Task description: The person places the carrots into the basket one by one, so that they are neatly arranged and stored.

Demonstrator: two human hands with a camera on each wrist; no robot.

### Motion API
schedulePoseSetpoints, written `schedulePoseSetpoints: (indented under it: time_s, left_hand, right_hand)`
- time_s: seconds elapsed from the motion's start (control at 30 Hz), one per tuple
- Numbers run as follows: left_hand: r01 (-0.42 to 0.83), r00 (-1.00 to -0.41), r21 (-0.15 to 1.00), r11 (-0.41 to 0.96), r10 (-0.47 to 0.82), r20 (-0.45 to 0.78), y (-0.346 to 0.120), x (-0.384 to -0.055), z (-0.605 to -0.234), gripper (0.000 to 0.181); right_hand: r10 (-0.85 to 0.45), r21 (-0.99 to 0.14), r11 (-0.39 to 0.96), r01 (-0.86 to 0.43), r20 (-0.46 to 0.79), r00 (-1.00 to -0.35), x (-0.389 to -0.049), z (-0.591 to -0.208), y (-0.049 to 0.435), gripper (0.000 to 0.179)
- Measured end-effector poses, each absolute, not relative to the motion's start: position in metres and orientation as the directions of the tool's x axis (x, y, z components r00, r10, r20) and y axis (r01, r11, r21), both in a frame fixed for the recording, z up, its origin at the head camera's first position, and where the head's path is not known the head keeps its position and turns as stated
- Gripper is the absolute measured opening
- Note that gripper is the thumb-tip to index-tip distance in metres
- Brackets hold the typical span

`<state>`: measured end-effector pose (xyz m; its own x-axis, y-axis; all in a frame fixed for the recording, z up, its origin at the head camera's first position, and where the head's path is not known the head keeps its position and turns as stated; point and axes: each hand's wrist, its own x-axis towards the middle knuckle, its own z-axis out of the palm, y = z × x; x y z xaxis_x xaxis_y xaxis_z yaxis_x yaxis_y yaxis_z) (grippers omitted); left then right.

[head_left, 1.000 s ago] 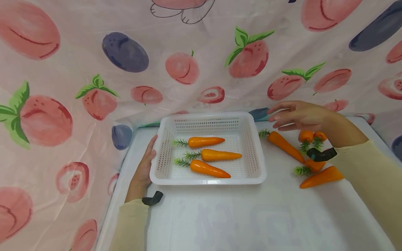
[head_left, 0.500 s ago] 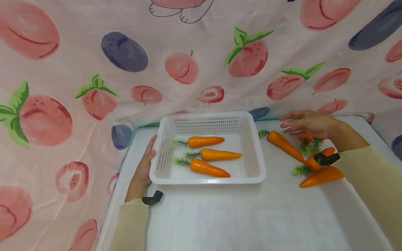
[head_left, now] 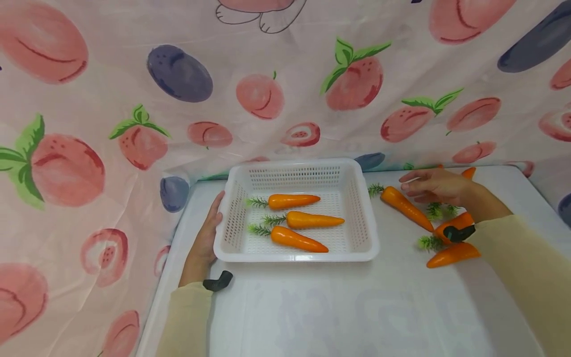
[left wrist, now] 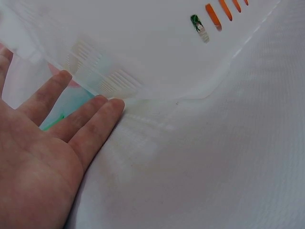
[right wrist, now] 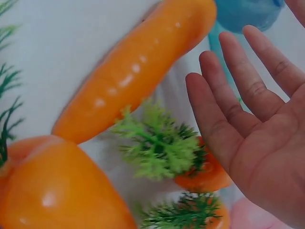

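A big cloth (head_left: 285, 99) with pink peaches and purple plums hangs behind a white table (head_left: 357, 307).

The fingers (right wrist: 224, 109) of the right hand (head_left: 439, 186) are straight and a little apart, and they hold nothing. The palm faces down over a pile of loose carrots (head_left: 446, 223) at about 3 o'clock on the table. In the right wrist view the hand hangs just above a green leafy top, and I cannot tell if it touches it. One long carrot (head_left: 405, 207) lies just beside the fingertips, between the hand and the basket (head_left: 296, 258). Its green end points at the basket. Another carrot (head_left: 452, 254) lies at the near edge of the pile, close to the yellow sleeve (head_left: 526, 267).

The fingers (left wrist: 93, 117) of the left hand (head_left: 202, 243) are straight and close together. They lie flat on the table, with the tips against the left wall of the basket, at about 9 o'clock.

The white basket sits in the middle of the table. It has little holes in its walls. Three carrots (head_left: 294, 220) lie inside it, side by side, with their green tops toward 9 o'clock.
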<state>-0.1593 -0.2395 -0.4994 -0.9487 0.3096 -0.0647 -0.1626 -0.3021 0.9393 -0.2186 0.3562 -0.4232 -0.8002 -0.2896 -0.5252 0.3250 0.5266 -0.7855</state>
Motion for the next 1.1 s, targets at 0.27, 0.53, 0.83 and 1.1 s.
schedulePoseSetpoints:
  time_s: [0.27, 0.53, 0.83, 1.1]
  left_hand:
    - [-0.167, -0.950, 0.934, -0.316, 0.305, -0.067, -0.240, -0.159, -0.501, 0.064]
    - [-0.174, -0.949, 0.931, -0.321, 0.309, -0.071, -0.240, -0.161, -0.503, 0.063]
    - [-0.165, -0.948, 0.938, -0.305, 0.310, -0.066, -0.239, -0.161, -0.501, 0.064]
    - [-0.157, -0.950, 0.941, -0.299, 0.305, -0.061, -0.240, -0.160, -0.499, 0.065]
  right_hand:
    - [-0.296, -0.776, 0.512, 0.368, -0.562, -0.773, -0.221, -0.436, 0.359, 0.069]
    - [-0.273, -0.744, 0.549, 0.381, -0.591, -0.759, -0.220, -0.448, 0.354, 0.071]
    - [-0.247, -0.706, 0.580, 0.406, -0.627, -0.739, -0.219, -0.457, 0.354, 0.079]
    - [-0.266, -0.700, 0.604, 0.381, -0.628, -0.731, -0.222, -0.462, 0.358, 0.081]
